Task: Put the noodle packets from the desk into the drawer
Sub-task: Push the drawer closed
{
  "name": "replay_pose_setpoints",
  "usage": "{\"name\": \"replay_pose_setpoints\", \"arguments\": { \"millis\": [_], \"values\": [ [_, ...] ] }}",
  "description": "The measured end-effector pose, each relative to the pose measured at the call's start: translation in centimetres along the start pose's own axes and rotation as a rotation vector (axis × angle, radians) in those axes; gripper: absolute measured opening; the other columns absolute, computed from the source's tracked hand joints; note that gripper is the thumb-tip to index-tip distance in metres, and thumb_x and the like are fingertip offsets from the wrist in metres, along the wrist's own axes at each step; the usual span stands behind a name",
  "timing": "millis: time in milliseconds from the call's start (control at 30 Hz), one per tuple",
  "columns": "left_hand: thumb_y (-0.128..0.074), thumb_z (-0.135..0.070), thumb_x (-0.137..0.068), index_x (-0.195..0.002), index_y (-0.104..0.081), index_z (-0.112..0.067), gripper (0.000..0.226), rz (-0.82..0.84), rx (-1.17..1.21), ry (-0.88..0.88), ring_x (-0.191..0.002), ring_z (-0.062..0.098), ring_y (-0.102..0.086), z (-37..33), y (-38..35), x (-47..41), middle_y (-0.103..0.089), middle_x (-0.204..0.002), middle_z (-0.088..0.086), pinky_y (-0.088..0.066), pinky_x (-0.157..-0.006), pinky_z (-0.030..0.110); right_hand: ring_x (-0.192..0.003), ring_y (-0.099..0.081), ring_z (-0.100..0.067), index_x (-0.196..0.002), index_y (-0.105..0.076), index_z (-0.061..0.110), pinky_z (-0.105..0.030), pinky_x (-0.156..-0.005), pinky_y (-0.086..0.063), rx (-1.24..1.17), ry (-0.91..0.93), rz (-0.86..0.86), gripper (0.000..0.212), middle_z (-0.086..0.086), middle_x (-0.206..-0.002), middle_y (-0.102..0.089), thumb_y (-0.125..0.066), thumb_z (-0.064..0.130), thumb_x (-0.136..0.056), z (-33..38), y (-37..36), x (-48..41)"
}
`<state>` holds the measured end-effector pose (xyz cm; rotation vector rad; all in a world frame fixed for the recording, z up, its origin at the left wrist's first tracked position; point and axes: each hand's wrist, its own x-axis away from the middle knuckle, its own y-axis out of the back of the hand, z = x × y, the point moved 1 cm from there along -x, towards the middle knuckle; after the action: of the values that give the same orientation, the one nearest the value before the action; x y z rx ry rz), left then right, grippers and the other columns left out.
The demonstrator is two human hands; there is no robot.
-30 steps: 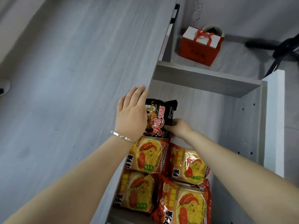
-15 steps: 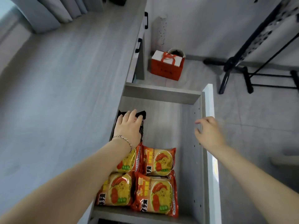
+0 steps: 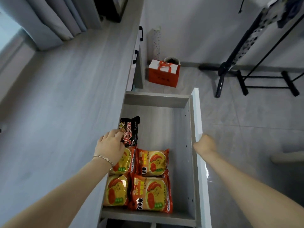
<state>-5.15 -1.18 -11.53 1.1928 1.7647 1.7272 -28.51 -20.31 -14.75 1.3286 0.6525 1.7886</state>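
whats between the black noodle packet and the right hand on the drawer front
In the head view, only bare drawer floor and the drawer's inner front wall lie between the black noodle packet and the right hand; the orange packets sit nearer the camera.

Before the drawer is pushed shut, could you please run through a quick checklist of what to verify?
1. Desk top free of noodle packets: ok in the part that is in view.
2. Black noodle packet inside the drawer: ok, it lies at the desk-side edge.
3. Four orange noodle packets lying flat below the drawer rim: ok.
4. Left hand out of the drawer: not ok, it rests over the black packet and one orange packet.
5. Right hand on the white drawer front: ok, though its grip cannot be told because the fingers are hidden.
6. Space left in the drawer: ok, the far part is bare.
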Motion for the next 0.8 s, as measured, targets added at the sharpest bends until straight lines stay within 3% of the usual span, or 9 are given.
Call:
{"name": "replay_pose_setpoints", "arguments": {
  "millis": [200, 367, 433, 500, 533, 567, 633, 667, 800],
  "values": [
    [-0.041, -0.028, -0.093, -0.141, -0.028, -0.018, 0.050, 0.003, -0.040, 0.109, -0.142, 0.025, -0.019, 5.2, -1.6, 1.4, -0.023, -0.154, 0.005, -0.018, -0.116, 0.042, -0.105, -0.057, -0.039, -0.117, -0.052, -0.005, -0.036, -0.084, -0.047, -0.065, 0.082, 0.067, 0.037, -0.025, -0.121, -0.056, -0.051, 0.005, -0.081, 4.7, -3.8, 1.7],
    [-0.035, -0.036, -0.096, -0.141, -0.027, -0.024, 0.048, -0.013, 0.032, 0.095, -0.142, 0.024, -0.017, 6.5, -2.4, 1.7, -0.025, -0.153, -0.001, -0.018, -0.115, 0.042, -0.107, -0.058, -0.037, -0.123, -0.053, 0.003, -0.041, -0.091, -0.051, -0.113, 0.216, 0.159, 0.039, -0.019, -0.125, -0.057, -0.047, 0.010, -0.085, 9.4, -7.8, 3.3],
    [-0.031, -0.039, -0.096, -0.142, -0.022, -0.027, 0.049, 0.009, 0.033, 0.089, -0.142, 0.025, -0.014, 6.4, -2.5, 1.4, -0.021, -0.154, -0.002, -0.014, -0.116, 0.042, -0.093, -0.062, -0.029, -0.123, -0.054, 0.007, -0.036, -0.076, -0.054, -0.193, 0.269, 0.248, 0.036, -0.016, -0.118, -0.061, -0.043, 0.010, -0.089, 11.1, -9.2, 4.1],
    [-0.032, -0.039, -0.096, -0.143, -0.021, -0.027, 0.050, 0.015, 0.045, 0.088, -0.143, 0.023, -0.013, 6.7, -2.6, 1.3, -0.020, -0.155, -0.003, -0.014, -0.117, 0.040, -0.066, -0.057, -0.017, -0.118, -0.059, 0.014, -0.025, -0.054, -0.044, -0.285, 0.307, 0.347, 0.036, -0.008, -0.098, -0.067, -0.039, 0.008, -0.089, 13.3, -10.5, 4.9],
    [-0.034, -0.037, -0.095, -0.143, -0.023, -0.026, 0.050, 0.001, 0.059, 0.086, -0.142, 0.022, -0.014, 6.7, -2.6, 1.3, -0.022, -0.154, -0.002, -0.014, -0.116, 0.040, -0.061, -0.054, -0.014, -0.116, -0.061, 0.018, -0.022, -0.051, -0.041, -0.325, 0.306, 0.396, 0.038, -0.005, -0.093, -0.067, -0.038, 0.007, -0.088, 14.3, -11.1, 5.2],
    [-0.036, -0.036, -0.095, -0.143, -0.026, -0.025, 0.050, -0.017, 0.067, 0.081, -0.142, 0.021, -0.015, 6.8, -2.6, 1.4, -0.024, -0.154, -0.002, -0.016, -0.115, 0.039, -0.066, -0.057, -0.014, -0.115, -0.062, 0.020, -0.022, -0.055, -0.045, -0.370, 0.293, 0.444, 0.040, -0.004, -0.096, -0.068, -0.038, 0.006, -0.088, 15.4, -11.6, 5.4],
    [-0.039, -0.035, -0.094, -0.142, -0.030, -0.024, 0.050, -0.053, 0.079, 0.073, -0.142, 0.020, -0.018, 6.8, -2.6, 1.5, -0.028, -0.152, -0.002, -0.017, -0.114, 0.038, -0.095, -0.062, -0.021, -0.119, -0.061, 0.017, -0.031, -0.081, -0.053, -0.478, 0.230, 0.538, 0.043, -0.007, -0.116, -0.065, -0.036, 0.000, -0.088, 17.1, -12.5, 5.8],
    [-0.040, -0.035, -0.093, -0.141, -0.031, -0.024, 0.050, -0.059, 0.082, 0.071, -0.142, 0.019, -0.018, 6.7, -2.7, 1.5, -0.028, -0.152, -0.002, -0.018, -0.113, 0.038, -0.101, -0.060, -0.024, -0.121, -0.058, 0.013, -0.033, -0.084, -0.053, -0.535, 0.184, 0.585, 0.046, -0.011, -0.122, -0.062, -0.035, -0.005, -0.086, 17.7, -12.9, 6.0],
    [-0.038, -0.036, -0.093, -0.142, -0.028, -0.027, 0.050, -0.050, 0.079, 0.092, -0.142, 0.019, -0.016, 7.0, -3.2, 1.3, -0.025, -0.153, -0.004, -0.016, -0.114, 0.039, -0.093, -0.054, -0.030, -0.125, -0.050, 0.004, -0.030, -0.068, -0.045, -0.614, 0.087, 0.694, 0.057, -0.026, -0.124, -0.057, -0.026, -0.018, -0.078, 19.7, -14.4, 6.3]
  ]
}}
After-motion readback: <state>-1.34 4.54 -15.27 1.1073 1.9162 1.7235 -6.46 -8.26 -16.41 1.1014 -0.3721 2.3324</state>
